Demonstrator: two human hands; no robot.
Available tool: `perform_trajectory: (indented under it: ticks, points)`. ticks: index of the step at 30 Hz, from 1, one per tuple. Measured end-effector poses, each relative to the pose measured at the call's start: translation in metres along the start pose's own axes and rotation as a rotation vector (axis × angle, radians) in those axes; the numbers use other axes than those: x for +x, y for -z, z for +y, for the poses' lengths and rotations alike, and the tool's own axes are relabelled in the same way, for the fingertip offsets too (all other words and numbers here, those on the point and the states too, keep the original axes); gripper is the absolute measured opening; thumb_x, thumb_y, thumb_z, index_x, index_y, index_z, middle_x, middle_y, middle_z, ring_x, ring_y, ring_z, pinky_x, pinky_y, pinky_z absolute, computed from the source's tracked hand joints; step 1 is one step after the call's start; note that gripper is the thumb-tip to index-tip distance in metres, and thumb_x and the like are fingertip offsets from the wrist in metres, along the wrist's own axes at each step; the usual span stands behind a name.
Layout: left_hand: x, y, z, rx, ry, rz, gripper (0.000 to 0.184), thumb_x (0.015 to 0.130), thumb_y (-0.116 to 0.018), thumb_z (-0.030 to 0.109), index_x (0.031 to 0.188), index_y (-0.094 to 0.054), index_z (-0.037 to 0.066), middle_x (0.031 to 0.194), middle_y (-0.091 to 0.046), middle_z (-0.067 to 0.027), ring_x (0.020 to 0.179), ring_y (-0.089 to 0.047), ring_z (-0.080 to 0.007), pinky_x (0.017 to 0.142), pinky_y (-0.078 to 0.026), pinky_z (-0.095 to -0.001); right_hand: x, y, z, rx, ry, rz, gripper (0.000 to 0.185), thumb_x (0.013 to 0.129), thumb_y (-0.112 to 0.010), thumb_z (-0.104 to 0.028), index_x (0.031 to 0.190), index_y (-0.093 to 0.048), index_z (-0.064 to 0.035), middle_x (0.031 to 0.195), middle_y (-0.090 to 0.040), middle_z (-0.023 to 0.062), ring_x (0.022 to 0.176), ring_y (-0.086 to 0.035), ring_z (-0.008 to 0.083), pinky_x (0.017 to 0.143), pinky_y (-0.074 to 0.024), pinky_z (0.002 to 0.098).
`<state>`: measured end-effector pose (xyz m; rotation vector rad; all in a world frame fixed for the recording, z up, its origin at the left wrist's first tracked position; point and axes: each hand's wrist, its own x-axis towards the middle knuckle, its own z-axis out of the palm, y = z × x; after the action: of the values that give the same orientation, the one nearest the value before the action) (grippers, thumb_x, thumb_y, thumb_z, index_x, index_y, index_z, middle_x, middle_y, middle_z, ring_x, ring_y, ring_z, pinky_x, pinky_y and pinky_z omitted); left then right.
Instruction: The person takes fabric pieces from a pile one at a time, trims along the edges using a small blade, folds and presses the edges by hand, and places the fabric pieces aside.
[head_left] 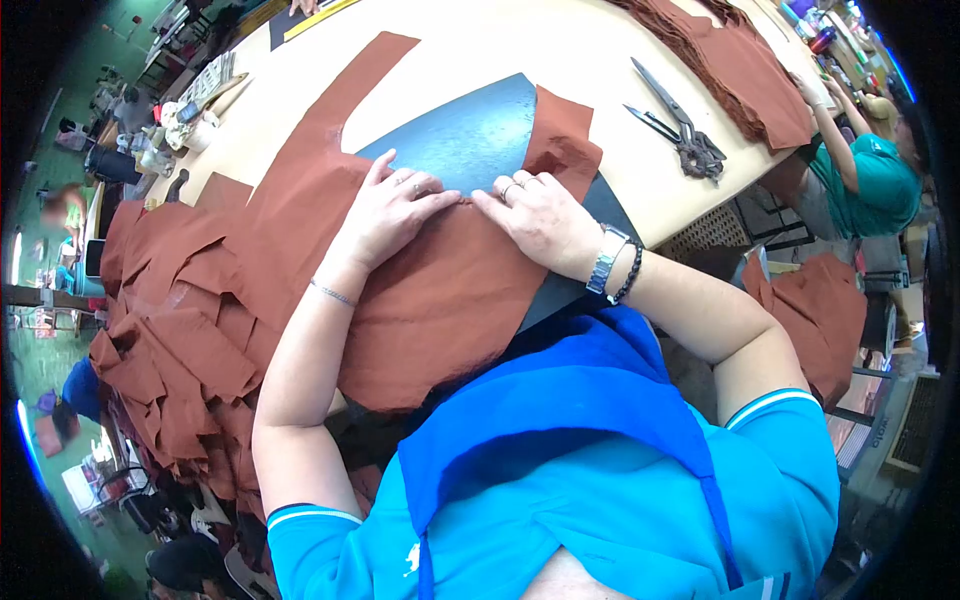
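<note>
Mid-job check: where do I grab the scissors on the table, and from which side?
Probably by the dark handles, right hand coming in from the near right edge of the table. The scissors lie with their handles toward that edge, while the parted blades point away from it.

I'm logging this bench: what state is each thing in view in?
Left hand: fingers curled, gripping the brown piece
Right hand: fingers curled, gripping it too
Brown piece: held, partly over dark sheet
Dark sheet: partly covered
Scissors: open, lying on table
Brown pile: loosely heaped
Watch: worn on right wrist
</note>
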<state>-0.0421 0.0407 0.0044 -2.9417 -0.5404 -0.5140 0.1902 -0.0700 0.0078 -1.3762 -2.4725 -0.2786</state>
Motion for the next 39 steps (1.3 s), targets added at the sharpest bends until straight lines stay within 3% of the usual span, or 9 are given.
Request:
perform_trajectory:
  ticks: [7,16,19,25,28,30,31,35,39]
  points:
    - [-0.014,0.003,-0.025,0.055,0.015,0.08,0.02,0.086,-0.062,0.012,0.097,-0.073,0.023,0.096,-0.068,0.0058,0.093,-0.066,-0.0146,0.109,-0.038,-0.0484,0.005,-0.004,-0.004,0.146,-0.055,-0.038,0.032,0.088,-0.051,-0.012,0.118,-0.061,-0.0046,0.107,-0.059,0.0087,0.101,-0.057,0.0222,0.078,-0.0497,0.0342]
    - [-0.017,-0.005,-0.038,0.031,0.057,0.112,0.024,0.084,-0.065,0.01,0.102,-0.074,0.022,0.1,-0.068,0.0042,0.096,-0.065,-0.0157,0.108,-0.039,-0.0501,0.019,0.001,-0.015,0.137,-0.134,-0.144,0.049,0.09,-0.046,-0.008,0.139,-0.05,-0.01,0.112,-0.055,0.0137,0.1,-0.055,0.0279,0.078,-0.0521,0.0381]
    - [-0.018,-0.006,-0.037,0.021,0.066,0.132,0.023,0.084,-0.065,0.01,0.102,-0.074,0.022,0.099,-0.068,0.0042,0.096,-0.065,-0.0157,0.107,-0.04,-0.0504,0.03,-0.004,-0.02,0.126,-0.159,-0.139,0.046,0.092,-0.048,-0.012,0.138,-0.052,-0.0105,0.117,-0.056,0.0136,0.104,-0.056,0.028,0.075,-0.0529,0.0409]
    - [-0.017,-0.009,-0.038,-0.016,0.105,0.147,0.018,0.084,-0.068,0.014,0.098,-0.074,0.023,0.097,-0.069,0.0063,0.097,-0.065,-0.0146,0.106,-0.039,-0.0516,0.05,0.005,-0.022,0.196,-0.249,-0.358,0.047,0.094,-0.047,-0.013,0.141,-0.051,-0.0165,0.117,-0.055,0.0149,0.105,-0.056,0.0298,0.076,-0.052,0.0428]
    - [-0.02,-0.009,-0.037,0.026,0.135,0.131,0.018,0.085,-0.069,0.018,0.102,-0.072,0.023,0.108,-0.067,0.0054,0.105,-0.062,-0.0143,0.107,-0.038,-0.0539,0.029,0.011,-0.015,0.097,-0.136,-0.258,0.046,0.093,-0.043,-0.009,0.138,-0.053,-0.0166,0.112,-0.055,0.0157,0.101,-0.057,0.0312,0.079,-0.0512,0.0456]
    - [-0.019,-0.006,-0.036,0.051,0.149,0.195,0.022,0.087,-0.069,0.021,0.109,-0.07,0.025,0.116,-0.064,0.0043,0.112,-0.059,-0.0149,0.108,-0.037,-0.0554,0.012,0.03,-0.007,0.092,-0.112,-0.259,0.033,0.093,-0.051,-0.015,0.125,-0.057,-0.0146,0.111,-0.057,0.0135,0.102,-0.058,0.0297,0.079,-0.0496,0.0459]
    - [-0.021,0.0,-0.032,-0.047,0.284,0.186,0.023,0.091,-0.067,0.022,0.114,-0.066,0.021,0.125,-0.059,-0.0005,0.119,-0.055,-0.0203,0.109,-0.034,-0.0586,0.004,0.038,-0.005,0.085,-0.094,-0.263,0.027,0.093,-0.055,-0.018,0.119,-0.059,-0.0137,0.11,-0.058,0.0124,0.102,-0.059,0.029,0.079,-0.0488,0.0461]
    - [-0.053,0.012,-0.05,-0.204,0.507,0.164,0.021,0.093,-0.062,0.022,0.111,-0.06,0.011,0.13,-0.056,-0.008,0.124,-0.051,-0.0306,0.111,-0.031,-0.0609,-0.025,0.043,-0.006,0.372,-0.301,-0.042,0.024,0.084,-0.069,-0.017,0.104,-0.058,-0.0113,0.104,-0.059,0.0105,0.096,-0.062,0.0313,0.078,-0.0505,0.043]
    - [-0.083,0.028,-0.034,-0.192,0.571,0.003,0.028,0.093,-0.062,0.028,0.113,-0.06,0.01,0.135,-0.054,-0.0137,0.128,-0.049,-0.0318,0.109,-0.033,-0.0504,-0.026,0.026,0.02,0.628,-0.302,-0.092,0.021,0.082,-0.069,-0.01,0.099,-0.058,-0.0093,0.088,-0.062,0.0124,0.088,-0.064,0.033,0.078,-0.0523,0.0421]
